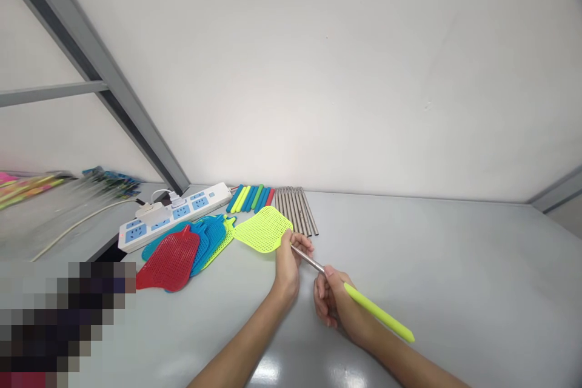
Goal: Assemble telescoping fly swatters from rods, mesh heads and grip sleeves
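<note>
A fly swatter with a yellow-green mesh head [264, 229], a metal rod [309, 258] and a yellow-green handle [379, 313] spans both hands above the table. My left hand [291, 257] is closed where the mesh head meets the rod, the thumb lying along the joint. My right hand [339, 300] is closed around the rod close to the handle, which sticks out past it toward the lower right. The fingers hide part of the head's neck and the rod's join with the handle.
Left of my hands lie red [175, 257], blue [211, 239] and yellow-green swatter heads in a pile. Behind them is a white power strip [213, 201] with plugs. Coloured handles [250, 198] and metal rods [295, 209] lie in rows by the wall.
</note>
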The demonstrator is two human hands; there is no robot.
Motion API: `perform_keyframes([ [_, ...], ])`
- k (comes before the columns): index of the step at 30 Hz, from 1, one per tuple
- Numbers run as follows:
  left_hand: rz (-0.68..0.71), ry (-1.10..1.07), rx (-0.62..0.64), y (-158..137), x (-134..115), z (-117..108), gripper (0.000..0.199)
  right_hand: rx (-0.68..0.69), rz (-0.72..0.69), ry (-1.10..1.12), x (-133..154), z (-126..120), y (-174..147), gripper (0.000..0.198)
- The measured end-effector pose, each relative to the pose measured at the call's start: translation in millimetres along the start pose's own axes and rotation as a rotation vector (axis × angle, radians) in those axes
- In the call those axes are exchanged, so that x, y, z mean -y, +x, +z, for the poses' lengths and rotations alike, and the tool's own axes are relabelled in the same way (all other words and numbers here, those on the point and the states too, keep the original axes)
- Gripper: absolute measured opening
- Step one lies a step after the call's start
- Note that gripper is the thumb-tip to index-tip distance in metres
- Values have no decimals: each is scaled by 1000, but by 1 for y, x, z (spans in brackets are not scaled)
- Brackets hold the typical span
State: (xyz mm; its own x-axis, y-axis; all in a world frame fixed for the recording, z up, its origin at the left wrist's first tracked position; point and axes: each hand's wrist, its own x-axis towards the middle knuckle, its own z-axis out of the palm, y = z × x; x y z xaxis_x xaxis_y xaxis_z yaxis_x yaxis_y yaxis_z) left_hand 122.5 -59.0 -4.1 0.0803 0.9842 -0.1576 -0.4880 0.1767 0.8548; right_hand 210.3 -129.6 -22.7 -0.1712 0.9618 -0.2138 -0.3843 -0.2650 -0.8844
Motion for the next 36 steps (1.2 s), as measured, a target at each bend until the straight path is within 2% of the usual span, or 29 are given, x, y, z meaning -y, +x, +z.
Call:
perform_keyframes([
  [7, 64, 17, 5, -8, 6, 1, 38, 64, -29, 144, -3, -3, 5, 44],
  [12, 6, 63, 63, -13, 10, 4, 40, 61, -49, 131, -3, -2, 5, 42],
  [20, 11, 63, 50, -20, 11, 9, 40, 84, -53, 104, 0, -2, 2, 42],
  [27, -50, 61, 45, -27, 15, 15, 46, 100, -45, 83, 2, 0, 2, 44],
  [32, -122, 79, -15, -34, 21, 13, 45, 89, -47, 98, 1, 0, 2, 44],
  [36, -161, 103, 16, -36, 26, 9, 46, 76, -44, 121, 0, 0, 3, 44],
])
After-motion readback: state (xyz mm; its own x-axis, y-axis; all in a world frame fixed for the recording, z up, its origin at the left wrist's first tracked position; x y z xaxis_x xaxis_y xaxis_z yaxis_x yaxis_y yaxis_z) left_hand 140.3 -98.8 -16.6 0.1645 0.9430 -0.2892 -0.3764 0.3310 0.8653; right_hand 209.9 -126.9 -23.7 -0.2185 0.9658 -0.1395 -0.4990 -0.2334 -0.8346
